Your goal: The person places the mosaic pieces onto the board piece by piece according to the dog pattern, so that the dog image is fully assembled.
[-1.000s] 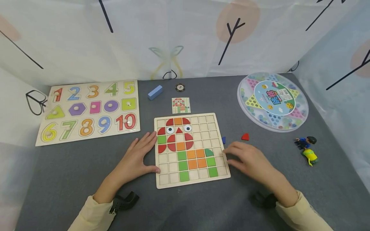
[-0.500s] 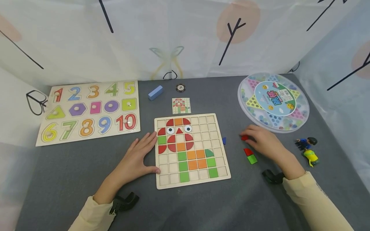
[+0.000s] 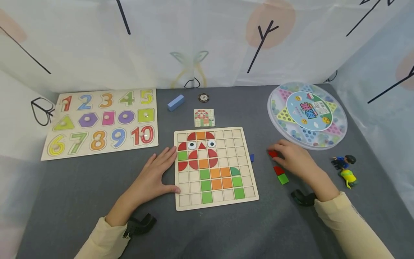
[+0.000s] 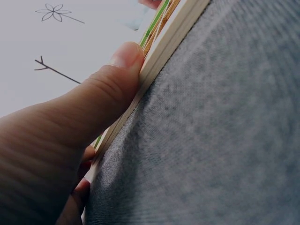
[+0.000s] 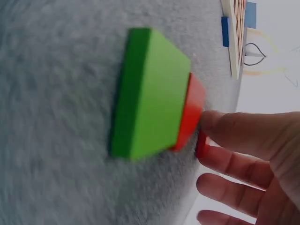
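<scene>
The left hand (image 3: 152, 180) lies flat, fingers straight, steadying the grid board (image 3: 216, 201) at its left edge. Right of the board, the right hand (image 3: 295, 158) pinches a red piece (image 3: 272, 154) on the cloth. It looks like pick-up; next comes lifting it into an empty cell.

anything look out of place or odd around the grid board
Nothing is damaged or spilled. Four tiles lie loose on the cloth right of the grid board instead of in its cells: a blue tile, a red tile under the right hand's fingers, and another red piece touching a green square.
</scene>
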`<state>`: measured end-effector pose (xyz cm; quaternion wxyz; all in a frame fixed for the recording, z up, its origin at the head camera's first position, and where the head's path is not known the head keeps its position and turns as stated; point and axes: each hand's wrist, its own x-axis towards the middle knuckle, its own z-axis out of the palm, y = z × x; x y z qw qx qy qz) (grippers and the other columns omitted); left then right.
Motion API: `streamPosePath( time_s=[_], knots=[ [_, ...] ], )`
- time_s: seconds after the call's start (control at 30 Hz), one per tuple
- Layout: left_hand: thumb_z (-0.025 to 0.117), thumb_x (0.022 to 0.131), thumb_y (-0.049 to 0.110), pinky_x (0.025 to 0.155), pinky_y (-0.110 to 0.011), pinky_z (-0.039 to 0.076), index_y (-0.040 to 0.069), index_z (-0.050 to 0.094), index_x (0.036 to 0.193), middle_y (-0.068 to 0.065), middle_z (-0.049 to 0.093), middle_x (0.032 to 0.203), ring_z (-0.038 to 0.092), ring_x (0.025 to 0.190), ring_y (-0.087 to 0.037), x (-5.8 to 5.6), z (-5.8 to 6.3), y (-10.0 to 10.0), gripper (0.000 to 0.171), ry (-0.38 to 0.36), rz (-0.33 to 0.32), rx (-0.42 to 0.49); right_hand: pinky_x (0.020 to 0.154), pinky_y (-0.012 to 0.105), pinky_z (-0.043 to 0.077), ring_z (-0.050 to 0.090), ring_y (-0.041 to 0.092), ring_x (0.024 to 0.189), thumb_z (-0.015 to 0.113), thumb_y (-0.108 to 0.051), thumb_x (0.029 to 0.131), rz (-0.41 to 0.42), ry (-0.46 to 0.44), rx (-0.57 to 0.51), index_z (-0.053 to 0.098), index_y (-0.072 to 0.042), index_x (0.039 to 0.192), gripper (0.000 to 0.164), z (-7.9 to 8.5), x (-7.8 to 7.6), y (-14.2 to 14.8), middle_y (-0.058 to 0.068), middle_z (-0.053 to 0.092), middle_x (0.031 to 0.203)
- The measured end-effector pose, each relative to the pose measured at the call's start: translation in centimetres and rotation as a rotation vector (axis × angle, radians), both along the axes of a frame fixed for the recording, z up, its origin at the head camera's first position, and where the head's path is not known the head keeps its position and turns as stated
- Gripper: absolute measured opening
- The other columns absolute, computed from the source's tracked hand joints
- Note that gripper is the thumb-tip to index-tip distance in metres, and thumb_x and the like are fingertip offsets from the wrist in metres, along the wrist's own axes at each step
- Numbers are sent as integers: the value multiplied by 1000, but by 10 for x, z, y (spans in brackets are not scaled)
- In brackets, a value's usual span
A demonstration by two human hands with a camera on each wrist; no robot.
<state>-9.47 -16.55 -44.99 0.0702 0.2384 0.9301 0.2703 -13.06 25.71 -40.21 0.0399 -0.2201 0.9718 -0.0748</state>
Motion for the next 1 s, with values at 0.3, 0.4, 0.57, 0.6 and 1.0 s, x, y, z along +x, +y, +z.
streamPosePath(
  time_s=[0.3, 0.4, 0.57, 0.6, 1.0],
  knots=[
    [72, 53, 61, 107, -48, 4, 15, 20, 142, 2, 13, 149, 7, 137, -21, -1, 0, 0, 113, -5, -9, 9, 57, 33, 43, 52, 14, 68, 68, -27, 77, -44, 39, -11, 64, -12, 96, 25, 13, -5, -51, 1, 60, 82],
    [71, 54, 61, 107, -48, 5, 15, 20, 142, 2, 13, 149, 7, 137, -21, -1, -1, -1, 112, 2, -13, 14, 53, 29, 42, 50, 13, 64, 67, -27, 77, -2, 52, -16, 64, -12, 93, 22, 20, -11, -86, -1, 59, 77],
    [70, 54, 63, 107, -48, 5, 15, 21, 142, 2, 13, 149, 7, 137, -21, -1, -1, -1, 112, 9, -16, 5, 51, 27, 42, 49, 13, 61, 67, -27, 77, 52, 48, 30, 64, -12, 90, 20, 16, -24, -131, -1, 60, 75],
    [70, 54, 63, 107, -48, 5, 15, 21, 142, 2, 13, 149, 7, 137, -21, -1, -1, -1, 112, 6, -16, 2, 50, 27, 41, 49, 13, 61, 66, -27, 78, 57, 43, 38, 64, -12, 90, 20, 14, -26, -135, -1, 60, 74],
    [71, 54, 62, 107, -48, 4, 15, 21, 142, 4, 14, 149, 6, 137, -19, 1, 2, -1, 112, -6, -4, 7, 59, 32, 46, 56, 15, 70, 66, -25, 80, 12, 22, 28, 66, -14, 95, 19, 6, -40, -152, 0, 64, 83]
  ],
)
